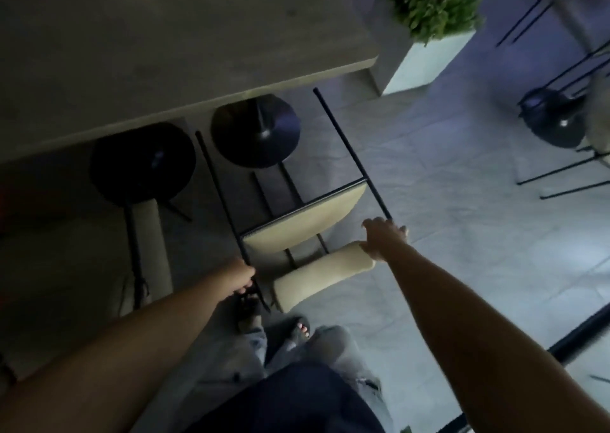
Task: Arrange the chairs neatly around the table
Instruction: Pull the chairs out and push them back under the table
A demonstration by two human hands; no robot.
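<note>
A person stands over a chair (307,224) with a cream padded seat and a cream backrest on a thin black metal frame. The chair sits on the grey tiled floor (445,175) at the near right corner of the counter (165,46), its front end reaching toward the counter edge and its backrest nearest the person.

The left hand (242,276) is closed round the black frame rod on the chair's left side, just beside the left end of the backrest; its grip is wrapped tight on the rod. The right hand (384,236) rests on the right end of the backrest where the right frame rod meets it, fingers curled over the top; this grip is also pressed onto the chair, though the fingertips are blurred.

Two round black pedestal bases (255,130) show under the counter edge, one just beyond the chair's front and the other to its left. Left of the chair, a second chair (150,251) with a cream back stands partly in shadow under the counter. A white square planter (425,59) with green leaves sits on the floor at far right of the counter. Further right, more black chair legs and another dark round base are visible. The person's sandalled feet (297,328) stand just near the backrest.
</note>
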